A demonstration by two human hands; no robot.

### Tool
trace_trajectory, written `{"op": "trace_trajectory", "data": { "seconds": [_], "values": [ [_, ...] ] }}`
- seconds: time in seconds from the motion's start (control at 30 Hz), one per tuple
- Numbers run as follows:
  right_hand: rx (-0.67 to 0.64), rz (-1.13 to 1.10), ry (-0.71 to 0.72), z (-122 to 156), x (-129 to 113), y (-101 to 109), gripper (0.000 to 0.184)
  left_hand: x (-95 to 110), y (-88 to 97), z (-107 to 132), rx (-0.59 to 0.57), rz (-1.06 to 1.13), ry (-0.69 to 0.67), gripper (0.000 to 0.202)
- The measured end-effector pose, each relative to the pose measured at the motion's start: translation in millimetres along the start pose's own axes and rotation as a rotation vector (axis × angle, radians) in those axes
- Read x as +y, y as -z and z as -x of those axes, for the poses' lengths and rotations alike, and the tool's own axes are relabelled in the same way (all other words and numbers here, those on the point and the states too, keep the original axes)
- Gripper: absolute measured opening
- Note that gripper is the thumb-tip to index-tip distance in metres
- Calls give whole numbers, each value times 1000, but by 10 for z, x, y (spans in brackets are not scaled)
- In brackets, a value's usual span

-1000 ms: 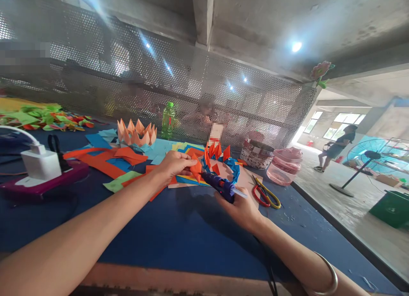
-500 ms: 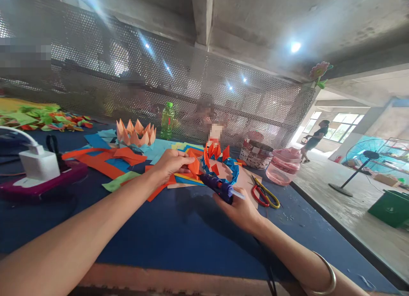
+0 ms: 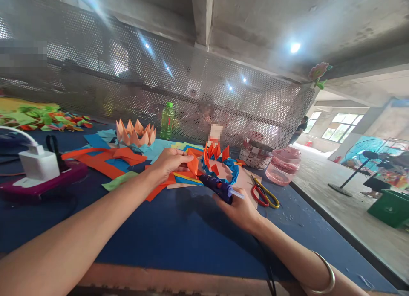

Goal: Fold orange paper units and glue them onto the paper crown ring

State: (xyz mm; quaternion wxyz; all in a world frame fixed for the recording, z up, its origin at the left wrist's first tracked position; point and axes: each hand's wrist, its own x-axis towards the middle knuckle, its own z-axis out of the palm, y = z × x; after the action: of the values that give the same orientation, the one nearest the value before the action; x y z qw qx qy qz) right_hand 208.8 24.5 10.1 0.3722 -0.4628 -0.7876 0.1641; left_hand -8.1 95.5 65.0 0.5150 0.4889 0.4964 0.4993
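Between the thumb and fingers of my left hand point(image 3: 171, 163) is a folded orange paper piece point(image 3: 193, 163). My right hand point(image 3: 241, 208) is wrapped round a dark blue glue gun point(image 3: 219, 187), a clear glue stick poking out of its back end. The gun's nozzle is at the lower edge of the orange piece; I cannot tell whether they touch. Just beyond the gun lies a ring of folded blue paper point(image 3: 235, 170) with several orange points standing on its far left side. Orange, blue and yellow paper sheets point(image 3: 161, 188) lie under and beside my left hand.
Red-and-yellow-handled scissors point(image 3: 264, 195) lie right of my right hand. Behind them stand a pink-lidded tub point(image 3: 283, 166) and a woven basket point(image 3: 255, 154). A peach paper crown point(image 3: 136, 134), a green bottle point(image 3: 167, 121) and a power strip with a white charger point(image 3: 38, 164) are further left.
My hands, the orange piece and the glue gun have hardly moved. In the background, the walking person has moved left behind the mesh edge, and another person has appeared at the far right.
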Motion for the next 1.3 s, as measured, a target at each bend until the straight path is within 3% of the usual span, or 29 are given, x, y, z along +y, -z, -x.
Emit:
{"op": "trace_trajectory", "data": {
  "seconds": [0.33, 0.93, 1.03, 1.17, 1.3],
  "values": [
    [6, -4, 17, -3, 2, -11, 25, 13, -2, 7, 3, -3, -2, 6],
    [15, 45, 24, 12, 10, -10, 28, 0, 50, -39, 25, 7, -29, 11],
    [66, 127, 29, -9, -77, 118, 28, 3, 61, -44, 20, 10, -32, 11],
    [138, 257, 7, -13, -98, 438, 19, 35, 47, -22, 19, 22, -31, 13],
    [124, 364, -216, 153, 179, 804, 31, 72, 27, 4, 16, 44, -30, 12]
  ]
}}
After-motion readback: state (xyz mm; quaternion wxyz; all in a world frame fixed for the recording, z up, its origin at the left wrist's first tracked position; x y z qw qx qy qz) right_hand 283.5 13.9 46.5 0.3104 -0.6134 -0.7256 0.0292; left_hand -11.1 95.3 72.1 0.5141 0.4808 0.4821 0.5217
